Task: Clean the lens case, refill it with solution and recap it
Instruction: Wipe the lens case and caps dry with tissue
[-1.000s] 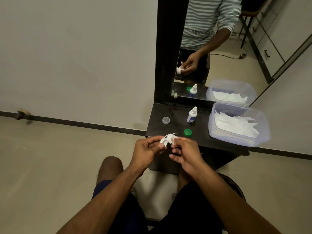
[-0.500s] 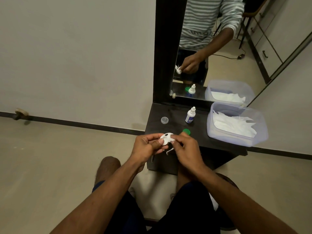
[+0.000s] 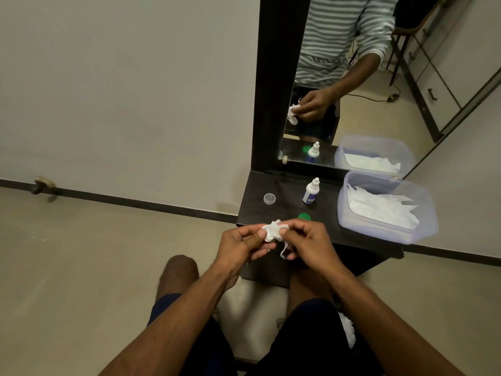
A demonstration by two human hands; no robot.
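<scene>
Small, light and stiff, the lens case (image 3: 268,234) is pinched at its rim by the left hand (image 3: 240,246) near the bench (image 3: 287,210) edge — likely slippery — while the right hand (image 3: 309,244) pinches soft tissue (image 3: 276,226) into it.

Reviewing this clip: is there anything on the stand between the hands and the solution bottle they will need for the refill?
Only the green cap lies on that line, just beyond the right hand. It is low, so reaching over it to the solution bottle looks easy. The clear cap and tissue tub sit off to either side.
</scene>
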